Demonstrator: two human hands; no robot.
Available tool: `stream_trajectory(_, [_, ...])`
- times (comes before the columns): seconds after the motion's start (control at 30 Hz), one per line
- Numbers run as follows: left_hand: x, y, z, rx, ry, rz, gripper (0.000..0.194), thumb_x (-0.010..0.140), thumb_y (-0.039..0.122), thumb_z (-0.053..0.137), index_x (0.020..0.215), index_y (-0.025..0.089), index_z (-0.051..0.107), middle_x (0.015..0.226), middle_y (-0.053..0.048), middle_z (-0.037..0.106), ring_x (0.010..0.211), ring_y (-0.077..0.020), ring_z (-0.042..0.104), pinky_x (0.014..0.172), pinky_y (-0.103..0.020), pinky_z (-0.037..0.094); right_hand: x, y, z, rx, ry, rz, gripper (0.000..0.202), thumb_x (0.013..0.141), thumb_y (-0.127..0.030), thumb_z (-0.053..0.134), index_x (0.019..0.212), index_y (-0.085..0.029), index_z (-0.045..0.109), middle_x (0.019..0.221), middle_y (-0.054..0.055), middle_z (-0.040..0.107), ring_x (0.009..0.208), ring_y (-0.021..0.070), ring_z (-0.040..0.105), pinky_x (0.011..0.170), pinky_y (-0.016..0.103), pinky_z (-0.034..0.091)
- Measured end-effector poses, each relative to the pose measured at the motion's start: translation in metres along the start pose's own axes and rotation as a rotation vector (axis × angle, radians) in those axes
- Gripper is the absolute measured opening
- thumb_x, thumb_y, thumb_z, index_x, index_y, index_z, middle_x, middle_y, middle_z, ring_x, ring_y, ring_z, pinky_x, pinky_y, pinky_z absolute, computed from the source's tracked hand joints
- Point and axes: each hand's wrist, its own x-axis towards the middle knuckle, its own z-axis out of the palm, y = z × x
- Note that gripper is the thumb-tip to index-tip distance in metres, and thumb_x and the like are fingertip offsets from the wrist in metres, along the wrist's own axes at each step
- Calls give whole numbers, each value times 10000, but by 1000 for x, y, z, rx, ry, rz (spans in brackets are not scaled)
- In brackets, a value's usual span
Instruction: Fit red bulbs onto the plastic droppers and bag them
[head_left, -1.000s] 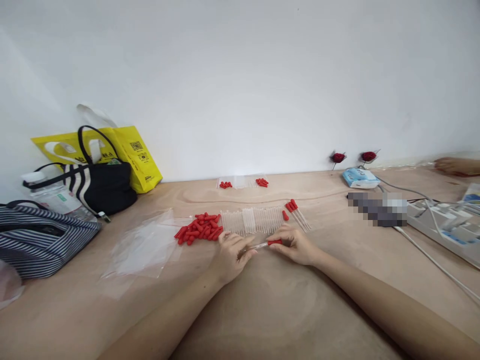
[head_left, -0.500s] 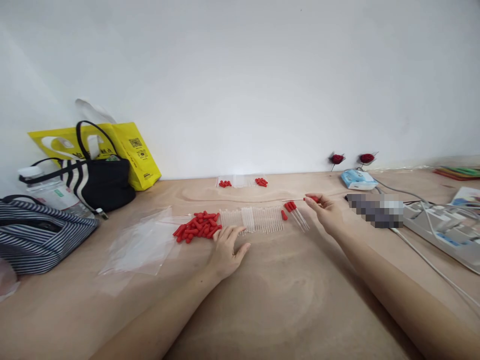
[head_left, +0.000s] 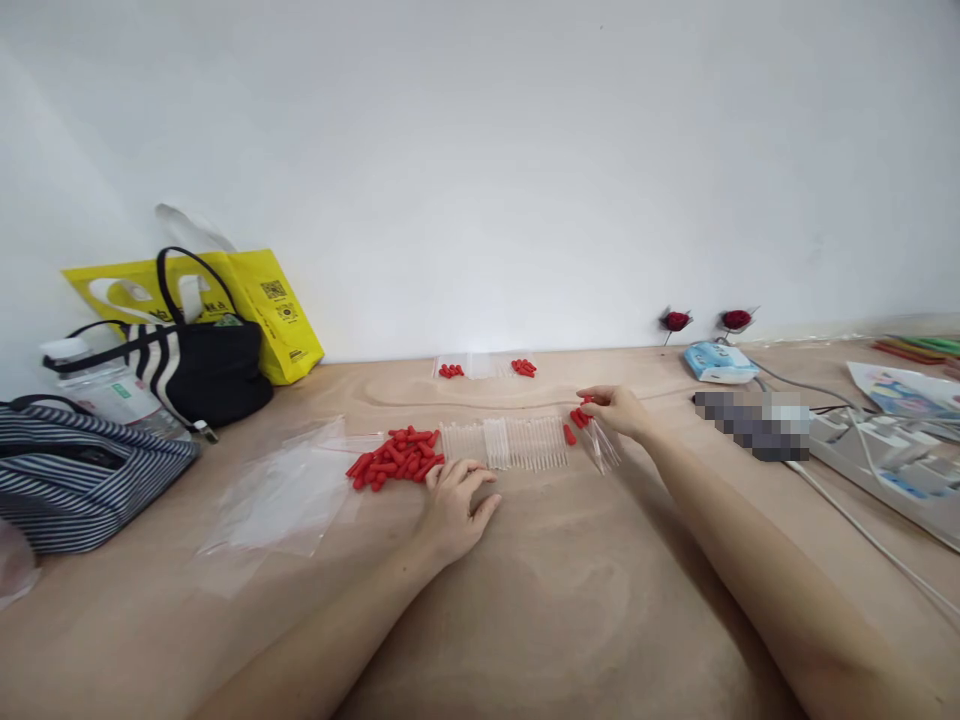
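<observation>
My left hand rests on the table with its fingers apart, beside a pile of red rubber bulbs and below a row of thin clear tubes. Right of that row lies a single red bulb. My right hand pinches the red end of a dropper, just above several red-capped droppers whose clear tubes point toward me. The held dropper's tube overlaps the others and is hard to tell apart. Flat clear plastic bags lie left of the pile.
Filled clear bags with red bulbs lie near the wall. Black, striped and yellow bags and a bottle stand left. Right are a tissue pack, roses, a power strip and cables.
My right hand has moved left, bringing the dropper from a sideways position to the red-capped group. My left hand has stayed almost still. The view has shifted slightly.
</observation>
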Motion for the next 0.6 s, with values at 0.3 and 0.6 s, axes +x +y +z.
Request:
stream_trajectory(0.3, [-2,0,2,18,8,-27,108,741,225,580,848,232,594,937,-12,586,933,-214,498,843,-422,255,-2,-7,32,-336,108,34,242,663,-334,584,859,-193,605,720,26,649,769,204,570,713,315,336])
stream_trajectory(0.6, [20,-5,-3,116,-25,-254,106,769,286,551,812,195,586,895,-39,594,925,-231,501,755,-361,335,-35,-18,23,-602,23,-51,266,727,-452,496,708,-209,603,771,30,655,773,206,577,701,316,319])
